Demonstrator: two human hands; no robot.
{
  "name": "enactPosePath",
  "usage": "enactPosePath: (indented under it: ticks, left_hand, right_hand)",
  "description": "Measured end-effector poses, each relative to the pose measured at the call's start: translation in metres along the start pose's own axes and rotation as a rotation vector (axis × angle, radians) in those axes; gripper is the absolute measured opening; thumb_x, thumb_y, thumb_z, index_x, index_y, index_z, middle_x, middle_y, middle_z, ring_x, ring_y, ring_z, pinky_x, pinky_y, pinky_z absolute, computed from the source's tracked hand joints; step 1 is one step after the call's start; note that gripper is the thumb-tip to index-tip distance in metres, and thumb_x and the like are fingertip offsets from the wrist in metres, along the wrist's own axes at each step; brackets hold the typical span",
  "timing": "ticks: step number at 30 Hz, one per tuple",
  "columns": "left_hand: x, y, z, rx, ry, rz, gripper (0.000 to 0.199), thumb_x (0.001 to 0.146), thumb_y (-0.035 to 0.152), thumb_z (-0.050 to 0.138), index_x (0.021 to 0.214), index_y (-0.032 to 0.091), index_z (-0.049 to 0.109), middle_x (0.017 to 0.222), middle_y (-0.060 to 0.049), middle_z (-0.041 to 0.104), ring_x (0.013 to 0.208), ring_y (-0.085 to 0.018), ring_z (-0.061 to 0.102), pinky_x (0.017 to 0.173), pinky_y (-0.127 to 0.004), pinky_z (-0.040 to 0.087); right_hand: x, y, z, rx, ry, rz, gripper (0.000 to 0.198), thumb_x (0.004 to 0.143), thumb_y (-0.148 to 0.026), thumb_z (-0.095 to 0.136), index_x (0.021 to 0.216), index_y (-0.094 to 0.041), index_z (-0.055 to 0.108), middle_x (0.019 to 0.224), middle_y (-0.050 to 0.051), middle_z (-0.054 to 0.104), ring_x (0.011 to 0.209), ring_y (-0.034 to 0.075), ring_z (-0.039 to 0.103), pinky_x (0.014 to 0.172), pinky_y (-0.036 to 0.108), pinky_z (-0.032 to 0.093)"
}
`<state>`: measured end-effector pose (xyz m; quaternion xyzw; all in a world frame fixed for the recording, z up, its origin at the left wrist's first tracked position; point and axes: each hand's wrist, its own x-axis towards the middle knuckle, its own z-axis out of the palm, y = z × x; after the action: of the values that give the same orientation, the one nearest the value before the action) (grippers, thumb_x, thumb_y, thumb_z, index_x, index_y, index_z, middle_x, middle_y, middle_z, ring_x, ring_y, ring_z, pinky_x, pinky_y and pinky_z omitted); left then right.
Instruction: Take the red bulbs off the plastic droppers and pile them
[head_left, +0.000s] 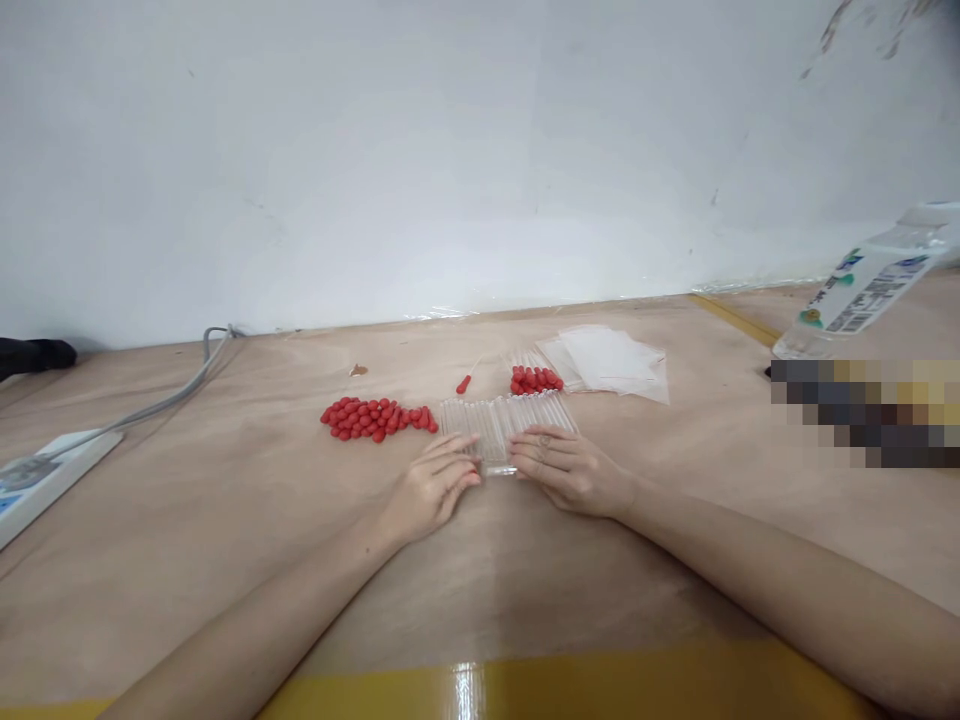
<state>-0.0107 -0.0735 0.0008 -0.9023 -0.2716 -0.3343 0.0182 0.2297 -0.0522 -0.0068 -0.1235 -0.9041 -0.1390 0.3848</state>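
Slim clear tubes (491, 425) lie side by side in a row, their far ends slightly flared. My left hand (439, 485) is at the row's near left corner, fingers curled against the tubes and thumb close below. On the near right corner rests my right hand (570, 470), its fingers together and bent over the tubes. Between my fingertips a clear crosswise edge (500, 469) shows; I cannot tell what it belongs to. Left of the row is a pile of small red rubber bulbs (367, 418). Behind it lie red-bulbed droppers (536, 380), with one single dropper (463, 383) apart.
White paper sheets (611, 360) lie fanned behind my right hand. A clear labelled bottle (862, 290) stands at the right, beside a blurred patch. On the left are a white power strip (56, 475) and a grey cable (169, 400). The wall (450, 160) rises behind the table.
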Motion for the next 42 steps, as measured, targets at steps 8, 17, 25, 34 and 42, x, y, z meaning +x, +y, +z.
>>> enactPosePath:
  ticks: [8, 17, 25, 34, 42]
  left_hand:
    - [0.01, -0.024, -0.017, 0.185, 0.202, -0.336, 0.022, 0.086, 0.026, 0.046, 0.097, 0.019, 0.063, 0.087, -0.006, 0.056, 0.079, -0.016, 0.054, 0.069, -0.03, 0.048]
    - [0.013, -0.062, -0.048, 0.362, 0.123, -0.598, 0.031, 0.083, 0.026, 0.047, 0.113, 0.018, 0.048, 0.086, -0.005, 0.056, 0.074, -0.018, 0.053, 0.066, -0.031, 0.043]
    - [0.004, -0.075, -0.048, 0.615, -0.073, -0.369, 0.023, 0.084, 0.043, 0.048, 0.082, 0.023, 0.06, 0.084, -0.003, 0.067, 0.08, -0.023, 0.053, 0.073, -0.038, 0.031]
    - [0.002, -0.08, -0.052, 0.561, -0.077, -0.304, 0.027, 0.079, 0.05, 0.052, 0.082, 0.026, 0.063, 0.086, -0.004, 0.066, 0.088, -0.025, 0.051, 0.082, -0.041, 0.028]
    - [0.032, -0.058, -0.037, 0.553, -0.061, -0.433, 0.02, 0.08, 0.038, 0.053, 0.078, 0.022, 0.065, 0.091, -0.007, 0.062, 0.091, -0.026, 0.05, 0.086, -0.046, 0.028]
  right_hand:
    - [0.005, 0.013, -0.008, -0.173, -0.015, 0.424, 0.024, 0.088, -0.024, 0.041, 0.1, -0.018, 0.061, 0.068, 0.003, 0.055, 0.065, 0.014, 0.052, 0.063, 0.028, 0.044]
    - [0.028, 0.012, 0.005, -0.136, -0.008, 0.622, 0.015, 0.081, -0.016, 0.044, 0.088, -0.016, 0.057, 0.076, 0.004, 0.062, 0.071, 0.017, 0.056, 0.07, 0.03, 0.038]
    - [0.023, 0.013, 0.03, -0.189, -0.031, 0.507, 0.014, 0.082, -0.015, 0.044, 0.079, -0.017, 0.057, 0.073, 0.002, 0.061, 0.073, 0.015, 0.054, 0.072, 0.03, 0.032]
    - [0.025, 0.008, 0.029, -0.168, -0.072, 0.446, 0.017, 0.083, -0.028, 0.049, 0.083, -0.017, 0.062, 0.074, 0.004, 0.062, 0.073, 0.016, 0.052, 0.074, 0.032, 0.03]
    - [0.025, 0.003, 0.018, -0.134, -0.154, 0.431, 0.044, 0.075, -0.055, 0.053, 0.098, -0.019, 0.062, 0.089, 0.007, 0.06, 0.081, 0.019, 0.049, 0.083, 0.04, 0.027]
